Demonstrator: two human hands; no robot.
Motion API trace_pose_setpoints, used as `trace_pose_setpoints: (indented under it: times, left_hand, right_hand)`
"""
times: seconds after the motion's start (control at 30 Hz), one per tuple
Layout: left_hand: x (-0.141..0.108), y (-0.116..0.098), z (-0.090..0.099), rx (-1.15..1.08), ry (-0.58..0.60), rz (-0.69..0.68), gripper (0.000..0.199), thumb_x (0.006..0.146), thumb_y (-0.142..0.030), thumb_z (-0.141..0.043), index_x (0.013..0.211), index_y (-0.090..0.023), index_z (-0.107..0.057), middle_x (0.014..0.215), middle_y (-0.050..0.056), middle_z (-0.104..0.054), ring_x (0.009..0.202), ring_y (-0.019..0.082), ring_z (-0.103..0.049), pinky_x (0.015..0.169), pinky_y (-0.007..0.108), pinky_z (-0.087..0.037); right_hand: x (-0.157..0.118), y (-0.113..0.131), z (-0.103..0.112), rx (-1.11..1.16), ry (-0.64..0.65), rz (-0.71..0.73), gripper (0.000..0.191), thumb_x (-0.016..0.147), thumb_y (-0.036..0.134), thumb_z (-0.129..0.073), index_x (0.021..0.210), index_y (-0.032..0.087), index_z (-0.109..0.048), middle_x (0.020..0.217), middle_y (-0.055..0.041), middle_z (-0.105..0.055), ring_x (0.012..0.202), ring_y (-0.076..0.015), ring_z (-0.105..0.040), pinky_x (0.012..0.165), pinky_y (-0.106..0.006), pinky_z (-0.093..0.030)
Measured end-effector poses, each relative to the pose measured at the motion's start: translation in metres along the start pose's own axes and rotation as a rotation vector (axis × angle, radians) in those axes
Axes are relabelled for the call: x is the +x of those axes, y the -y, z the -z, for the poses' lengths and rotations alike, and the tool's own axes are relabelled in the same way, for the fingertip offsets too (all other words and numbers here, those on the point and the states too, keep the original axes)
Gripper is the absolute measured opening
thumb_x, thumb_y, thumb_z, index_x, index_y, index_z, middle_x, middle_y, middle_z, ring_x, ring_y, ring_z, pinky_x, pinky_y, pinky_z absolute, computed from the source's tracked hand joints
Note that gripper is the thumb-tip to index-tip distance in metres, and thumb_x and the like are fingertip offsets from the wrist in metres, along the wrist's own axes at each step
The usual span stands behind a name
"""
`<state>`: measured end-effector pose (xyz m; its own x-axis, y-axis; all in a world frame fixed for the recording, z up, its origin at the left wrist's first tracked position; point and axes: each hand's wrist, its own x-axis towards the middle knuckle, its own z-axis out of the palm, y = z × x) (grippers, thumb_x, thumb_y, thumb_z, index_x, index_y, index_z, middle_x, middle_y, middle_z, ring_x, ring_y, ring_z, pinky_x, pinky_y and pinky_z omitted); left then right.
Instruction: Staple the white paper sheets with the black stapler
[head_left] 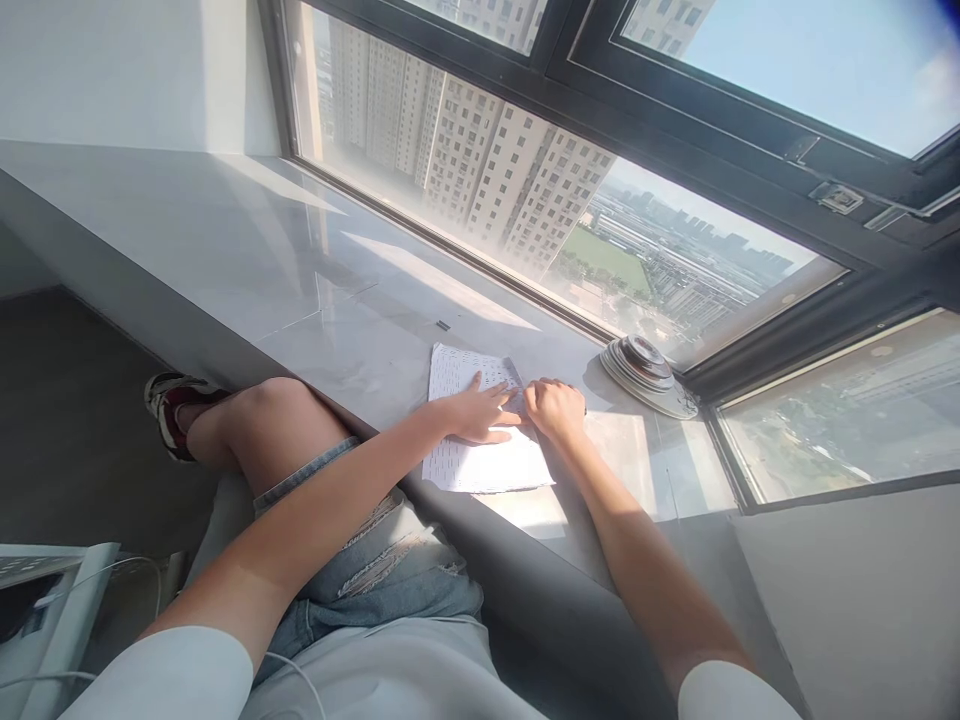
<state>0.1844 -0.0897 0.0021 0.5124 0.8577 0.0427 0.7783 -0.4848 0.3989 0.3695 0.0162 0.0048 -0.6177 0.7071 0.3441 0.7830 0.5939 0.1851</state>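
Note:
A sheet of white paper (487, 465) with rows of small dark marks lies on the pale, glossy window ledge (390, 365). My left hand (484, 412) rests flat across its middle with the fingers spread, holding nothing. At the paper's right edge, my right hand (556, 405) is closed, its fingers curled under and its knuckles up. The paper's upper right part looks bent and shaded beside those fingers. A small dark spot shows at the outer side of the right hand. What the fingers grip is hidden.
A stack of round dishes or lids (645, 372) stands right of the paper, near the window corner. A small dark object (443, 325) lies beyond the paper. The dark window frame (480, 245) borders the ledge. A white rack (75, 620) with cables is at lower left.

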Motion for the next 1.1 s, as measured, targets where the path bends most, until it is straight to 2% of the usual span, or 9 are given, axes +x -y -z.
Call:
trace_pose_setpoints:
  times: [0.13,0.37,0.53,0.73,0.9,1.03,1.1]
  left_hand:
    - [0.0,0.0,0.0,0.016,-0.004,-0.003,0.039,0.098,-0.05,-0.048,0.13,-0.034,-0.066,0.169,0.005,-0.026,0.157,0.037,-0.013,0.119,0.074,-0.002]
    - [0.003,0.007,-0.006,0.072,0.001,-0.01,0.046,0.099,-0.051,-0.044,0.141,-0.035,-0.057,0.169,0.008,-0.027,0.157,0.035,-0.013,0.119,0.074,-0.003]
    - [0.003,0.005,-0.005,0.072,0.0,-0.01,0.044,0.099,-0.05,-0.046,0.139,-0.036,-0.059,0.169,0.008,-0.026,0.157,0.036,-0.013,0.118,0.075,-0.004]
    - [0.0,0.003,-0.001,0.052,-0.009,-0.018,0.047,0.099,-0.051,-0.047,0.143,-0.037,-0.057,0.168,0.008,-0.028,0.157,0.035,-0.014,0.119,0.073,-0.003]
    - [-0.002,0.001,0.003,0.059,0.043,-0.001,0.053,0.101,-0.055,-0.041,0.152,-0.04,-0.045,0.17,0.007,-0.021,0.158,0.034,-0.009,0.119,0.073,0.001]
    - [-0.002,0.004,0.003,0.067,0.046,-0.011,0.057,0.101,-0.057,-0.039,0.156,-0.041,-0.038,0.171,0.006,-0.017,0.158,0.035,-0.009,0.119,0.074,0.0]
    - [-0.001,0.006,0.002,0.073,0.057,-0.013,0.06,0.101,-0.058,-0.038,0.159,-0.041,-0.032,0.172,0.005,-0.016,0.158,0.034,-0.008,0.119,0.074,-0.001]
  right_hand:
    - [-0.001,0.002,0.0,-0.041,0.013,0.024,0.038,0.096,0.03,-0.042,0.072,0.017,-0.069,0.08,-0.0092,-0.072,0.076,-0.0202,-0.06,0.068,-0.032,-0.025]
    - [-0.001,0.006,0.009,-0.049,0.069,0.034,0.039,0.099,0.031,-0.041,0.08,0.016,-0.071,0.088,-0.0115,-0.073,0.084,-0.0228,-0.063,0.071,-0.032,-0.029]
    - [-0.002,0.011,0.016,-0.068,0.121,0.069,0.042,0.102,0.033,-0.04,0.084,0.014,-0.073,0.09,-0.0143,-0.073,0.086,-0.0239,-0.063,0.073,-0.032,-0.031]
    - [-0.002,0.013,0.017,-0.019,0.089,0.047,0.038,0.1,0.033,-0.041,0.083,0.016,-0.07,0.087,-0.0113,-0.071,0.085,-0.0217,-0.061,0.072,-0.031,-0.031]
    - [0.003,-0.013,0.02,0.307,0.095,-0.072,0.04,0.102,0.045,-0.035,0.092,0.022,-0.066,0.086,-0.0041,-0.07,0.078,-0.0185,-0.059,0.065,-0.027,-0.032]
    - [0.0,-0.05,0.016,0.554,0.129,0.143,0.042,0.094,0.059,-0.052,0.102,0.02,-0.065,0.094,-0.0064,-0.072,0.083,-0.0202,-0.062,0.073,-0.028,-0.04]
    - [-0.002,-0.067,0.009,0.634,0.136,0.165,0.048,0.087,0.062,-0.061,0.105,0.018,-0.066,0.097,-0.0075,-0.072,0.085,-0.021,-0.063,0.076,-0.029,-0.043]
